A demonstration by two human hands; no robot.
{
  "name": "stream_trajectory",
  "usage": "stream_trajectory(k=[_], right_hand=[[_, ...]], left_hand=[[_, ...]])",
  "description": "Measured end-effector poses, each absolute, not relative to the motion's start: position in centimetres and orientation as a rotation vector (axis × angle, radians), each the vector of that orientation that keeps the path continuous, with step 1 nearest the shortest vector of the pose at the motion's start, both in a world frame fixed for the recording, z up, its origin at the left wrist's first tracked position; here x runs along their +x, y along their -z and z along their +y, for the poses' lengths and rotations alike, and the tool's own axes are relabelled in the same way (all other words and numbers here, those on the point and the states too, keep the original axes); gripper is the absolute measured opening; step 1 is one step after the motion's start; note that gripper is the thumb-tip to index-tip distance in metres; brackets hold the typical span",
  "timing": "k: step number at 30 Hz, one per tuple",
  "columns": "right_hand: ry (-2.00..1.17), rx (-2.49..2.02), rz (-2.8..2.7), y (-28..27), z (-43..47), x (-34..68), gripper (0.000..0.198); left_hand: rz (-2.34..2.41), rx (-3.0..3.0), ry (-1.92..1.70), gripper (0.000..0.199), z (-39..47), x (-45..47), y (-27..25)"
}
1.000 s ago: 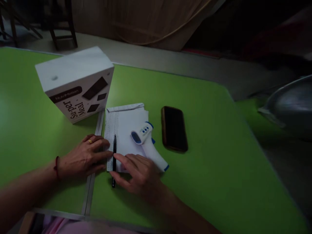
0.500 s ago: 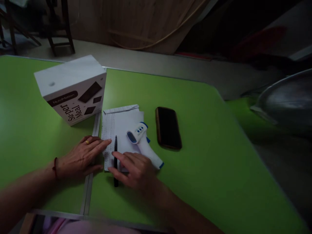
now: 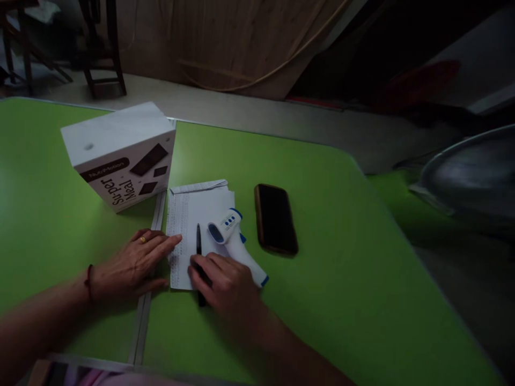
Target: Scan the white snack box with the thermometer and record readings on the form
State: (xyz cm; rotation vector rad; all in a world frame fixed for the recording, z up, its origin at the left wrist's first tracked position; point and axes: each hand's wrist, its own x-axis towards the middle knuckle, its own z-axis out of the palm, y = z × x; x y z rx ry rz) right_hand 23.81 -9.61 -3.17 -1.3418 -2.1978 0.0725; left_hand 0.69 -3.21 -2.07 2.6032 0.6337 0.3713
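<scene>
My left hand [image 3: 134, 261] lies flat across the table seam, its fingertips touching the left side of a paper notepad [image 3: 201, 202] with rows of small writing. Over the pad's lower part, my right hand [image 3: 225, 279] is closed on a black pen [image 3: 198, 238]. The pen's tip points away from me, and its middle is hidden by my fingers. A white and blue infrared thermometer [image 3: 237, 244] rests partly on the pad, right beside my right hand, its handle running past the pad's edge.
A white box [image 3: 120, 136] marked "Su-per Meal" stands beyond my left hand. To the right of the thermometer lies a dark phone [image 3: 277, 219] in a brown case. These sit on a green table [image 3: 341, 279]. A wooden chair [image 3: 102, 59] stands on the floor behind.
My right hand's fingers have closed around the pen, which has shifted slightly right on the pad. My left hand stays on the pad's edge. The view has tilted up a little.
</scene>
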Motion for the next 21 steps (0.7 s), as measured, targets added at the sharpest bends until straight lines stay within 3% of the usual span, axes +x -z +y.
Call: stream_trajectory(k=[8, 10, 13, 18, 21], right_hand=[[0.100, -1.327, -2.132, 2.9, -9.5, 24.6, 0.021], [0.137, -1.257, -2.112, 2.7, -9.4, 24.6, 0.017], [0.133, -1.139, -2.079, 2.5, -9.3, 24.4, 0.010], [0.106, -1.031, -2.028, 1.2, -9.6, 24.0, 0.003], [0.055, -0.906, -2.014, -0.2, -10.4, 23.1, 0.020]], left_hand=[[0.656, 2.581, -0.434, 0.064, -3.5, 0.8, 1.6], [0.700, 2.583, -0.513, 0.051, -3.6, 0.9, 1.2], [0.787, 2.583, -0.742, 0.013, -3.5, 1.2, 0.8], [0.686, 2.573, -1.159, 0.033, -3.5, 1.5, 1.0], [0.549, 2.592, -1.107, 0.033, -5.5, 1.6, 1.3]])
